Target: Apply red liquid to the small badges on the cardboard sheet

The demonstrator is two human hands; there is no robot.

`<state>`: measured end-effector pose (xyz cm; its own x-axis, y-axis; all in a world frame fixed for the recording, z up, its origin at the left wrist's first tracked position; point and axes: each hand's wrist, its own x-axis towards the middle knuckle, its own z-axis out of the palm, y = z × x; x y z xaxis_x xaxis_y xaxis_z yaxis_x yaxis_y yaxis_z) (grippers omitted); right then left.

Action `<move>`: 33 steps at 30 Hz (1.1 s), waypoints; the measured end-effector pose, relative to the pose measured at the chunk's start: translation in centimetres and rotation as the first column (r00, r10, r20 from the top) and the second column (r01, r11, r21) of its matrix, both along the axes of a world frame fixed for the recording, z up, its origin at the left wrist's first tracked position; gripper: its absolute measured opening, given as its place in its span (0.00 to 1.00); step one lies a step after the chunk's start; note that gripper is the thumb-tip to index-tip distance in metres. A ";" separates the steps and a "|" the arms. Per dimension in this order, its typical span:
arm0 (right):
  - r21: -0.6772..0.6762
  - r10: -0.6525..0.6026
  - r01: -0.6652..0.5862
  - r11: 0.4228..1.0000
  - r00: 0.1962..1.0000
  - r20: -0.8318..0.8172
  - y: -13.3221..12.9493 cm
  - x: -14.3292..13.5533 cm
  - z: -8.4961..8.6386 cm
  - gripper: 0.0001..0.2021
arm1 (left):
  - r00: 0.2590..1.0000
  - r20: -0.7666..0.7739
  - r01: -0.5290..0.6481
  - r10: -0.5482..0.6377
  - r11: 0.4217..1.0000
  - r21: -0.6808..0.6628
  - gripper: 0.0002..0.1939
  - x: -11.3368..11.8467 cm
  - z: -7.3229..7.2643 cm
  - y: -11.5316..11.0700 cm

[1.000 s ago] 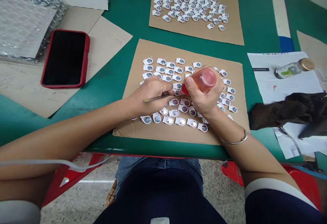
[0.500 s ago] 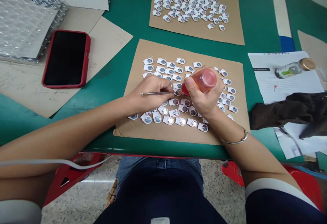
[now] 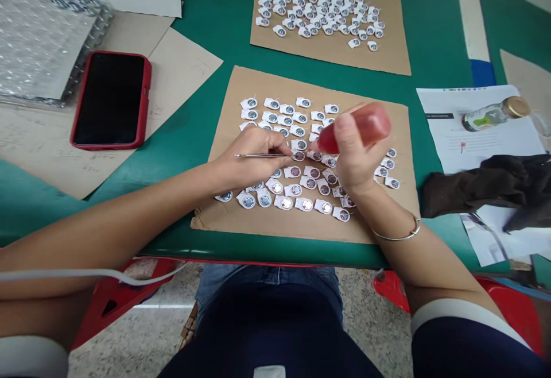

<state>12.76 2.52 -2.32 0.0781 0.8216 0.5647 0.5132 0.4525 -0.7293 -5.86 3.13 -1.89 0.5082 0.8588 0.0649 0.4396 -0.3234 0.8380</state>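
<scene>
Centre of frame: both hands work over a brown cardboard sheet point(image 3: 224, 137) lying on the green bench point(image 3: 434, 45). The sheet carries rows of small white parts point(image 3: 284, 119) with round metal centres.

Left hand point(image 3: 252, 162): fingers pinched on thin metal tweezers point(image 3: 262, 155), which lie nearly level, tips pointing right toward one part in the middle rows. The hand rests on the sheet, covering some parts.

Right hand point(image 3: 350, 162): clenched around a pink squeeze bottle point(image 3: 359, 128), tilted, its base up and to the right, its red nozzle down-left, close to the tweezer tips. The nozzle and the tips meet just between the two hands; whether the nozzle touches a part cannot be told. A thin bangle point(image 3: 398, 237) sits on the right wrist.

Top centre: a second cardboard sheet point(image 3: 387, 56) with a denser cluster of the same parts. Left: a phone in a red case point(image 3: 109, 99), face up, on brown paper. Right edge: a small glass bottle with a gold cap point(image 3: 495, 115) lying on printed paper, a dark cloth point(image 3: 482, 185) just below it.
</scene>
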 end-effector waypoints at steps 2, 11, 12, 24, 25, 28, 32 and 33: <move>0.001 -0.018 0.019 1.000 0.991 -0.133 0.8 0.3 0.0 0.11 | 1.000 0.012 -0.023 0.023 1.000 0.000 0.04 0.0 -0.1 -0.1; -0.005 -0.044 0.044 0.999 0.982 -0.181 1.6 0.6 1.1 0.12 | 0.995 -0.030 -0.086 0.094 0.974 0.209 0.03 0.6 0.2 0.0; 0.011 -0.021 0.023 1.000 0.983 -0.182 1.4 0.5 1.3 0.11 | 0.994 -0.066 -0.063 0.082 0.965 0.256 0.03 0.7 0.3 0.1; 0.001 0.014 -0.014 1.000 0.939 -0.344 1.3 0.5 1.5 0.14 | 0.987 -0.147 0.012 0.062 0.891 0.454 0.05 1.9 -0.4 -0.5; -0.011 0.019 -0.024 1.000 0.938 -0.347 1.2 0.4 1.6 0.14 | 0.988 -0.148 0.026 0.051 0.877 0.479 0.05 1.9 -0.7 -0.6; -0.034 0.046 -0.063 0.997 0.928 -0.369 0.9 0.3 1.9 0.13 | 0.991 -0.129 0.037 0.038 0.845 0.533 0.05 1.8 -1.3 -0.6; -0.034 0.049 -0.072 0.997 0.888 -0.457 0.7 0.1 2.2 0.13 | 0.994 -0.101 0.017 0.048 0.828 0.561 0.04 1.8 -1.5 -0.7; -0.032 0.053 -0.078 0.996 0.872 -0.486 0.7 0.1 2.3 0.13 | 0.992 -0.116 0.025 0.049 0.825 0.565 0.04 1.8 -1.5 -0.8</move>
<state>12.85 3.19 -0.07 0.2763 0.8600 0.4291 0.0604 0.4300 -0.9008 -4.06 2.37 -3.38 0.5339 0.6965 0.4794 0.5313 -0.7174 0.4507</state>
